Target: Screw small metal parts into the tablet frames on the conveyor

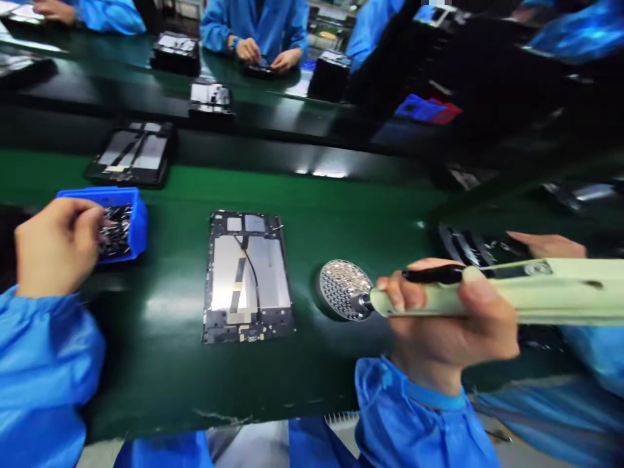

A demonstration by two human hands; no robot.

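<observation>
left hand (57,247): fingers pinched into blue bin (139,224), hold unclear | right hand (448,312): wrapped round electric screwdriver (536,292), bit at screw tray (344,289) | tablet frame (248,276): on green belt (146,383), back uncovered, hands apart

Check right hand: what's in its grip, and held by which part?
The right hand grips a pale green handheld power tool by its body, near the metal-tipped front end, with the thumb on top and fingers underneath.
</observation>
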